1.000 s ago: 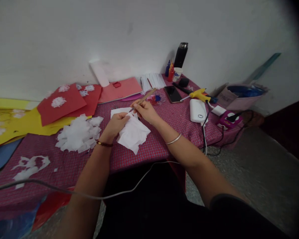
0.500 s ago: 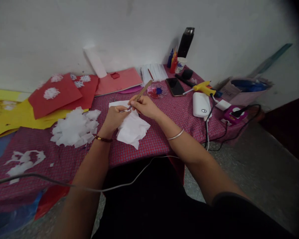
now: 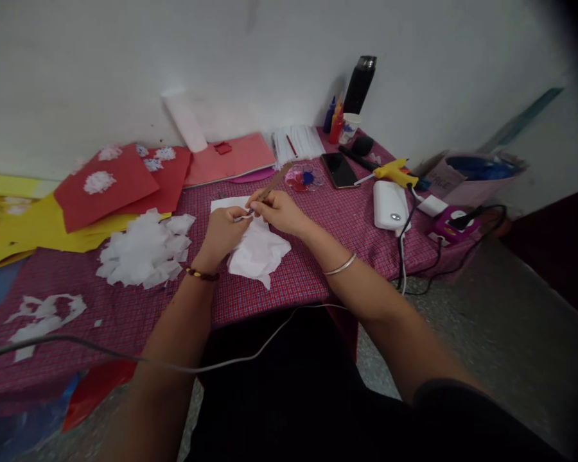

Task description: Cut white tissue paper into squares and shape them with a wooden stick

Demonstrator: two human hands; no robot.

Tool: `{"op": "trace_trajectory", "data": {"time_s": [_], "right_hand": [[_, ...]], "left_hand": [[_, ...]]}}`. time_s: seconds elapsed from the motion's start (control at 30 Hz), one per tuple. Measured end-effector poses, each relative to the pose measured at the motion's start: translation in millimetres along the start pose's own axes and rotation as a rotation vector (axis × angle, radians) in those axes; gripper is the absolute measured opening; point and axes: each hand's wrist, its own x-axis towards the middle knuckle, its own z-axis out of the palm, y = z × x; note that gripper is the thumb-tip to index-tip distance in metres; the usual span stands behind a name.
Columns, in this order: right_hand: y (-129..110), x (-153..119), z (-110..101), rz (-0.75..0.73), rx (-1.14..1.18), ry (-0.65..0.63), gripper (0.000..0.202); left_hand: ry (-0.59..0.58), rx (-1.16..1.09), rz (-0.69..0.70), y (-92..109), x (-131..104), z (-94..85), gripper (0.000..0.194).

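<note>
Checked cloth [image 3: 296, 282] carries white pieces [image 3: 139, 250], seemingly done; above a crumpled sheet [image 3: 257, 253], your left hand [image 3: 224, 231] pinches a white strip [image 3: 243, 218], apparently unfinished, while your right hand [image 3: 279, 210] grips a brown stick [image 3: 273, 181].

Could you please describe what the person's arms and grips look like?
The left grip and right grip are gloveless. A dark reddish beaded bracelet with yellowish beads circles the left wrist, and a silvery bangle the right forearm. That arm has a black short sleeve; no left sleeve shows. A greyish cable crosses the left forearm.
</note>
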Motion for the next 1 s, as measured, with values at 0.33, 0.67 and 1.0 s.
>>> {"op": "trace_trajectory", "data": {"time_s": [0.33,0.67,1.0], "right_hand": [[-5.6,-0.9,0.2,-0.001,0.008,-0.029,0.013],[-6.7,-2.3,2.1,0.02,0.018,-0.046,0.013],[-4.6,-1.2,3.5,0.034,-0.048,0.0,0.013]], "left_hand": [[-0.021,0.032,0.02,-1.9,-1.6,0.9,0.024],[-0.029,0.03,0.001,0.8,-1.6,2.5,0.02],[0.002,0.036,0.057,-3.6,-0.5,4.0,0.028]]}}
